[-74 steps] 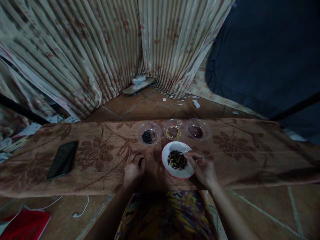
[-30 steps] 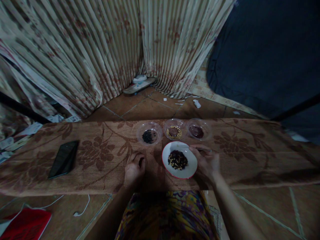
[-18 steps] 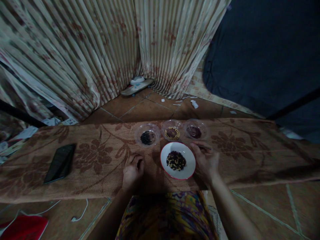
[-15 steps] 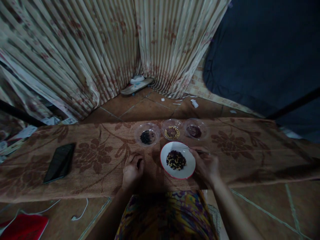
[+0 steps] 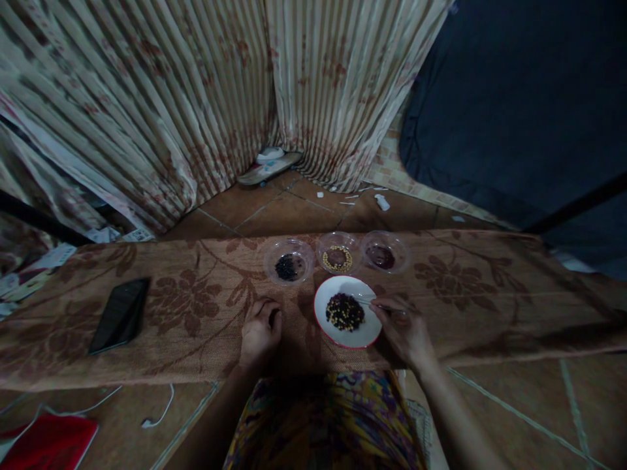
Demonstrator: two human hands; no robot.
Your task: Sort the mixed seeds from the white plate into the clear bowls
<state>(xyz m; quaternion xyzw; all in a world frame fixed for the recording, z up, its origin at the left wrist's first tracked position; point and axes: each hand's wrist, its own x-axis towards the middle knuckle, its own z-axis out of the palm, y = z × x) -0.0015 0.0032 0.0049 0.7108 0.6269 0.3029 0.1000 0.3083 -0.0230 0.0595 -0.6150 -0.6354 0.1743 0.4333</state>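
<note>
My right hand (image 5: 404, 329) pinches a pair of slim metal tweezers (image 5: 386, 307) over the right side of a white plate with a red rim (image 5: 369, 333). The tips point left and reach the edge of a mixed heap of dark and yellow beans (image 5: 345, 312) on the plate. My left hand (image 5: 262, 328) rests on the cloth left of the plate, its fingers curled in with nothing visible in them. Behind the plate stand three clear bowls: one with black beans (image 5: 285, 267), one with yellow beans (image 5: 337, 260), and one with dark red beans (image 5: 381, 256).
A patterned brown cloth (image 5: 196, 346) covers the narrow table. On its left lies a black phone (image 5: 120, 314). Striped curtains (image 5: 235, 78) hang beyond the far edge, with a skateboard (image 5: 269, 168) on the tiled floor beneath. A dark blue cloth (image 5: 514, 111) hangs at right.
My right hand has shifted slightly, and the tweezers' tips have moved down from the plate's upper rim to the edge of the bean heap. My left hand has stayed put.
</note>
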